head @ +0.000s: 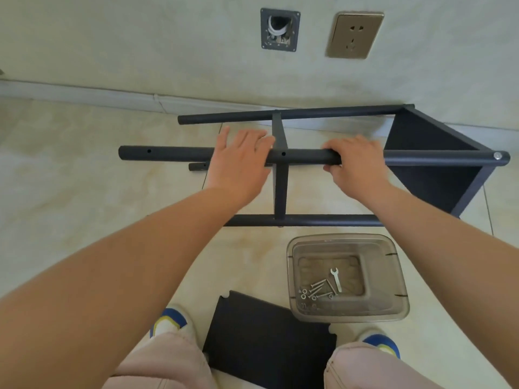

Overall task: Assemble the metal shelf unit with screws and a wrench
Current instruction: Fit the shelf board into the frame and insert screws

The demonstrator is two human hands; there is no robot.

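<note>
A: Where is the shelf frame?
B: The dark metal shelf frame [309,158] lies on its side on the tiled floor [84,169], across the middle of the frame, its fitted panel [429,141] at the right near the wall [168,46].

A: And the hands?
B: Both are on the nearest upper tube [303,156]. The left hand [238,161] lies over it left of centre, fingers fairly straight and reaching to the thin upright panel [280,175]. The right hand [356,161] is wrapped round the tube just right of that panel, thumb underneath.

A: The hardware?
B: At lower right of centre, a clear plastic tub [346,277] holds a small wrench [336,279], several screws [318,287] and washers [303,294].

A: Anything else?
B: A loose dark panel [266,335] lies flat at the bottom centre, between the person's shoes, touching the tub's near edge. A wall socket [355,35] sits at the top right.
</note>
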